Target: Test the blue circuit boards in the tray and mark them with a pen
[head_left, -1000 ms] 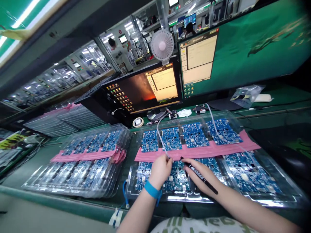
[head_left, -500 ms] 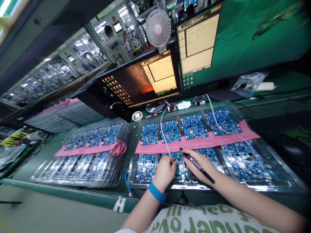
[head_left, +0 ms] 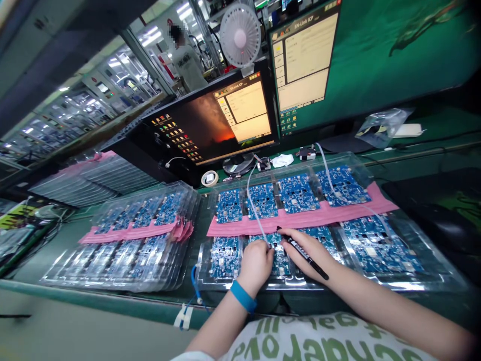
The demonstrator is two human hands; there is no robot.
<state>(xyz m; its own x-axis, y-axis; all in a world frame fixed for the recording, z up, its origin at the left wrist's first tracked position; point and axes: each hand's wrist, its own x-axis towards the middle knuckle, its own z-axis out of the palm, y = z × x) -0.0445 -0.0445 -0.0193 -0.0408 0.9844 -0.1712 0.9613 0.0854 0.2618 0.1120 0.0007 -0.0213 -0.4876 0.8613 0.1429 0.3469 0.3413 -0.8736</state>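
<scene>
Pinching a black marker pen (head_left: 313, 265) between thumb and fingers, the right hand (head_left: 306, 249) sits over the near row of blue circuit boards, with the pen's tip just beside the left hand (head_left: 256, 266). The left hand is curled, knuckles up, on a circuit board (head_left: 280, 268), with a blue wristband (head_left: 243, 296) on its wrist. A thin white cable (head_left: 255, 213) runs from the far row down to its fingertips, but I cannot tell whether they pinch it.

The boards lie in a clear plastic tray (head_left: 205, 263) on the bench (head_left: 93, 299). A pink foam strip (head_left: 300, 224) separates the near row from the far row, and another cable (head_left: 332, 188) crosses the boards on the right. More trays of boards (head_left: 150, 250) are stacked to the left.

Beyond stand two monitors (head_left: 240, 118) showing SN-Link ICP windows, with a white desk fan (head_left: 240, 35) above them. A roll of tape (head_left: 209, 178) and a plastic bag (head_left: 381, 128) lie further back. A co-worker (head_left: 187, 62) stands in the distance.
</scene>
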